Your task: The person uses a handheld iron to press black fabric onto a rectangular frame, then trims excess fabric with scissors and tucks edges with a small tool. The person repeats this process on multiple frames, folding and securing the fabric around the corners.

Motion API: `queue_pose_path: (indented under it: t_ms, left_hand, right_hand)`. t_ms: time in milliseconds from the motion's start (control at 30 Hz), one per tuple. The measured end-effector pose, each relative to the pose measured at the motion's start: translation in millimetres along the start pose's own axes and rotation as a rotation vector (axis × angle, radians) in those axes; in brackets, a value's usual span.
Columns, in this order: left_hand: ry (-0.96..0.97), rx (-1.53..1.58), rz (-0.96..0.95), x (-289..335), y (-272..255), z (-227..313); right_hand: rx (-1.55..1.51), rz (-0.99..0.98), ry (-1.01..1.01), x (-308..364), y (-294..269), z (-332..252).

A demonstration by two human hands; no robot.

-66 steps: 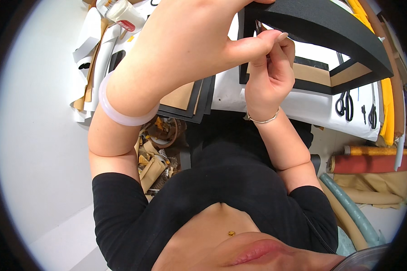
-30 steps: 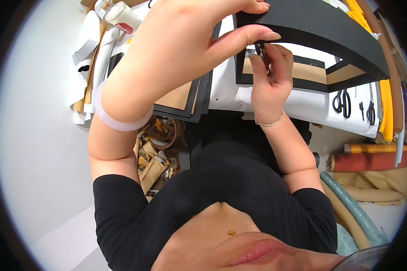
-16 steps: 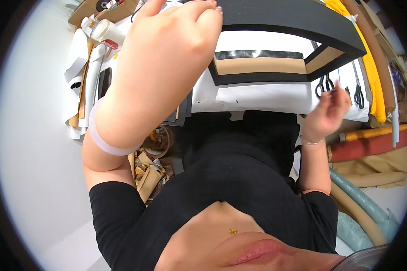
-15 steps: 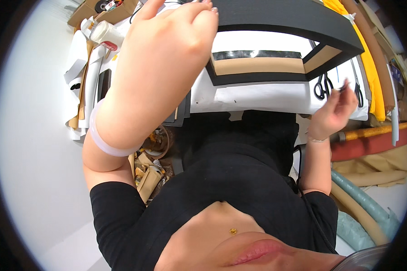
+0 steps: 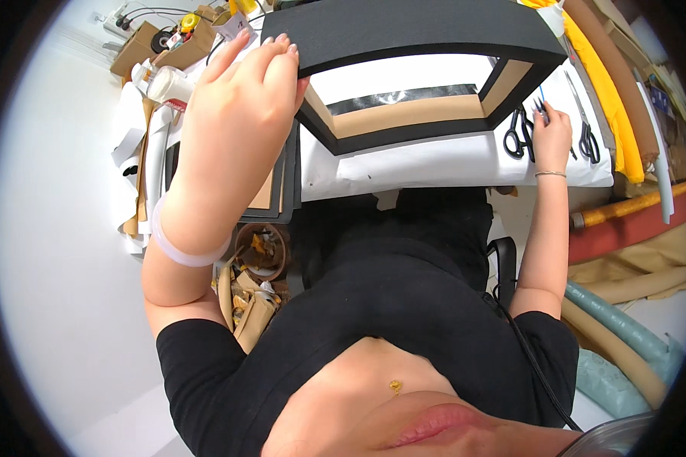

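Black frame: the box-like frame [image 5: 411, 30], black outside with tan inner faces, was seen over the white sheet [image 5: 404, 174] on the worktable, its opening turned toward the wearer; exact tilt could not be told through the lens bend.
Left hand: the frame's left end was gripped by the left hand [image 5: 240, 103], fingers hooked over the top edge, thumb mostly hidden at the inner side.
Right hand: a small dark pointed tool [image 5: 541, 109] was pinched in the fingertips of the right hand [image 5: 553, 137], low over the sheet's right side; contact with the sheet could not be told.
Tool patch: the hand was flanked by black-handled scissors [image 5: 520, 124] on the left and long shears [image 5: 585, 122] on the right.
Left of frame: flat black-and-tan panels [image 5: 288, 183] were stacked at the table edge, a white jar [image 5: 168, 85] beyond.
Step in hand: judged a tool change, the frame being steadied one-handed; whether the tool was being laid down or taken up could not be settled.
Next move: judged to call for a firm left hold and the tool's point kept clear of the black covering.
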State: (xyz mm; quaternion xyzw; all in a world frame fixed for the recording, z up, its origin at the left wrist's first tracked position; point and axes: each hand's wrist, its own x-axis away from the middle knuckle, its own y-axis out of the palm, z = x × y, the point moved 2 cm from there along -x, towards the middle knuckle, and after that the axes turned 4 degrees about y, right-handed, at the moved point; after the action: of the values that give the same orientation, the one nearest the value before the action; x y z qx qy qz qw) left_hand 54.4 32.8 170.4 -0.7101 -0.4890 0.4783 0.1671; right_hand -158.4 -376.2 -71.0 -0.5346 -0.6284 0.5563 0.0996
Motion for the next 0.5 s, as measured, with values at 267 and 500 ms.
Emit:
queue_pose_path:
  t_ms: [267,500]
  left_hand:
    - [-0.123,0.024,-0.040,-1,-2,8]
    - [-0.064,-0.108,-0.046,-13,3,15]
  right_hand:
    - [-0.825,0.005,-0.178,13,-37,-72]
    - [-0.904,-0.101,-0.219,22,-44,-121]
